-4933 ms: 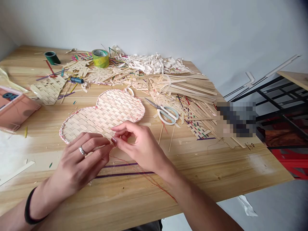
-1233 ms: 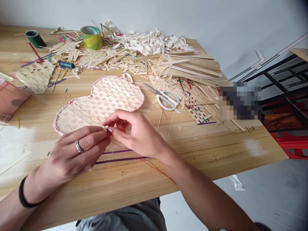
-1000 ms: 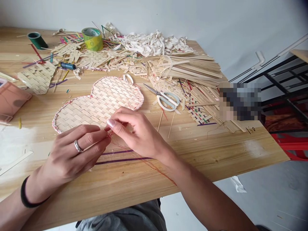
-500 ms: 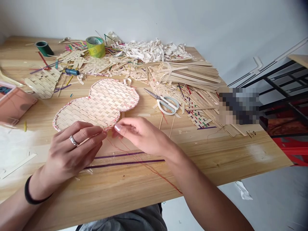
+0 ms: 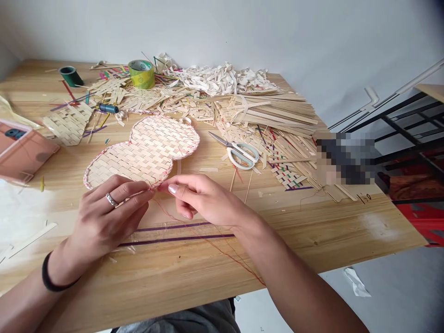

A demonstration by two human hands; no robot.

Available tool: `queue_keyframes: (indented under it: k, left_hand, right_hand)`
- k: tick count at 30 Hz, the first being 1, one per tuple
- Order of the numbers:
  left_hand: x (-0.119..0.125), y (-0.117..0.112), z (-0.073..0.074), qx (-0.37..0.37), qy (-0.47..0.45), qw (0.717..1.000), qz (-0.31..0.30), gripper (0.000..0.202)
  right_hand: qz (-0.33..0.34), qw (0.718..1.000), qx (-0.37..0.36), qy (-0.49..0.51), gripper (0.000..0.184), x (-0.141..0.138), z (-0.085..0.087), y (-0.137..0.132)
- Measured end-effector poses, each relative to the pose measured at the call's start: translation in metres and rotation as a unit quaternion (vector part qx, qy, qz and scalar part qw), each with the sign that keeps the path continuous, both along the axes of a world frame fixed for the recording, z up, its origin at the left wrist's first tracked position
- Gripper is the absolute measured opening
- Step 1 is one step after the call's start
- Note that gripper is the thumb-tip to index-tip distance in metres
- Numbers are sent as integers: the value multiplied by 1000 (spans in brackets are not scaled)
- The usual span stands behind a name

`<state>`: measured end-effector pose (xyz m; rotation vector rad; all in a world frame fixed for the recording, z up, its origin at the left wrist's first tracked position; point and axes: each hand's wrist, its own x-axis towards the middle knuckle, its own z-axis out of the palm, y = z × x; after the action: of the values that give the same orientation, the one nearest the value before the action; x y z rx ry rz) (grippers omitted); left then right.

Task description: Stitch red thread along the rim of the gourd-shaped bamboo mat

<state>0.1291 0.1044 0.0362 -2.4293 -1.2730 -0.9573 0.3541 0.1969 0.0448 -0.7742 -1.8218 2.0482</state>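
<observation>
Wooden desk (image 5: 312,252), pale strips (image 5: 277,112) heaped behind; woven two-lobed piece (image 5: 152,145) just beyond both hands, long axis near-left to far-right; left hand (image 5: 107,212) nearer, fingers clamped on its near side; right hand (image 5: 208,199) comes in from the right, index touching, can't tell if pinching

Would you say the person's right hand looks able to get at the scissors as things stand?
Probably yes: the scissors lie just beyond the right hand, and only some thin strips show between them. The hand is at the edge of the woven piece, so it would likely need to leave that first.
</observation>
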Motion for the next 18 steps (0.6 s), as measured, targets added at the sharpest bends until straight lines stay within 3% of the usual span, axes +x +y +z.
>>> queue_keyframes:
  k: [11, 18]
  left_hand:
    - [1, 2, -1, 4, -3, 1000, -9, 28]
    - [-2, 1, -2, 27, -1, 1000, 5, 25]
  right_hand:
    - [-30, 997, -76, -9, 27, -12, -4, -8]
    - [-43, 999, -24, -20, 28, -12, -10, -10]
